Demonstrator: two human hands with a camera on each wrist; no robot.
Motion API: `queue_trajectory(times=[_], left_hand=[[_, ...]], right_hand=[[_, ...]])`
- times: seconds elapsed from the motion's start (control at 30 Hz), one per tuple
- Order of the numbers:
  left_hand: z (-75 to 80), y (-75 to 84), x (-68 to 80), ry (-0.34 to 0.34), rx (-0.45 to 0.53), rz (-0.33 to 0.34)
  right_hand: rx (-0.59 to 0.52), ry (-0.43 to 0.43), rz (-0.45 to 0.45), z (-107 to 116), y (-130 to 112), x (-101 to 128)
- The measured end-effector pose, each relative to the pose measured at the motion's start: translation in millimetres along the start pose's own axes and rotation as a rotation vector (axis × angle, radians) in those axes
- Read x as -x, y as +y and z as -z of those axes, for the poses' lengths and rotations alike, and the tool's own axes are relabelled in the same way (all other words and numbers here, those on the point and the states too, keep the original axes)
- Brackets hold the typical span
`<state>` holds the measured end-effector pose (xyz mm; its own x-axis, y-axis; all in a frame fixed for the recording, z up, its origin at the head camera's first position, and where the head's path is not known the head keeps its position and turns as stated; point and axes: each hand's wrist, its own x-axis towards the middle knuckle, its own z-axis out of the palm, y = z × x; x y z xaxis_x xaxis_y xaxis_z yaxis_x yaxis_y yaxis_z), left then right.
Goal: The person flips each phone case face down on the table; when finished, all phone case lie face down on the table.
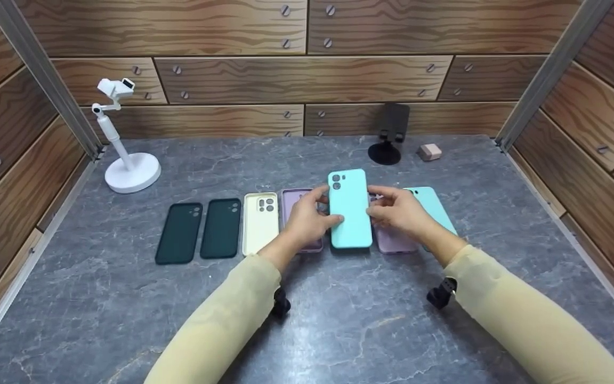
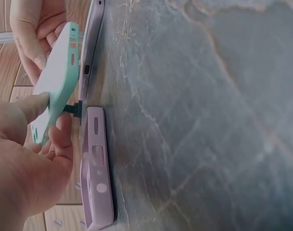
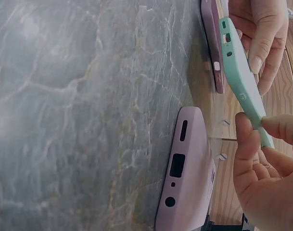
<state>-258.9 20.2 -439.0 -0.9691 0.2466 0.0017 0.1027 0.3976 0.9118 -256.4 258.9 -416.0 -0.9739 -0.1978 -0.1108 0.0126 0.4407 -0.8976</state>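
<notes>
Both hands hold a turquoise phone case (image 1: 350, 213) by its long sides, its back with the camera cutouts facing up. My left hand (image 1: 308, 216) pinches the left edge, thumb on the back and fingers beneath. On the opposite edge the right hand (image 1: 396, 209) grips with thumb and fingers. In both wrist views the case is raised off the table and tilted. Under the left hand lies a purple case (image 2: 99, 168) with its hollow side up. Below the right hand is another purple case (image 3: 189, 168), back up, partly covered by the hand in the head view.
To the left lie a cream case (image 1: 260, 229) and two dark green cases (image 1: 220, 229), (image 1: 179, 234). Another turquoise case (image 1: 435, 208) lies right, partly behind the right arm. Farther back stand a white stand (image 1: 132, 170), a black phone stand (image 1: 386, 152) and a small pinkish block (image 1: 429, 152).
</notes>
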Motion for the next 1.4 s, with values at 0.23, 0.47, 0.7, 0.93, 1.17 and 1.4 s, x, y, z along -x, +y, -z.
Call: queue_trajectory(times=[0.23, 0.47, 0.7, 0.93, 1.17, 1.4], left_hand=[[-2.9, -2.1, 0.9, 0.012, -0.014, -0.013], [-3.6, -4.8, 0.8, 0.018, -0.034, -0.03], [-5.0, -8.8, 0.8, -0.001, -0.045, -0.023], [-6.1, -10.9, -0.3, -0.005, -0.037, -0.017], [-4.4, -13.8, -1.0, -0.016, -0.056, -0.018], [-3.6, -16.8, -1.6, -0.034, -0.076, -0.009]], right_hand=[[0.115, 0.032, 0.02, -2.7, 2.2, -1.1], [0.192, 0.038, 0.028, -4.2, 4.9, -3.5], [0.253, 0.039, 0.037, -5.1, 7.4, -6.1], [0.285, 0.038, 0.064, -5.9, 10.2, -7.3], [0.3, 0.032, 0.063, -7.4, 11.7, -9.1], [0.288, 0.026, 0.044, -10.8, 14.7, -10.7]])
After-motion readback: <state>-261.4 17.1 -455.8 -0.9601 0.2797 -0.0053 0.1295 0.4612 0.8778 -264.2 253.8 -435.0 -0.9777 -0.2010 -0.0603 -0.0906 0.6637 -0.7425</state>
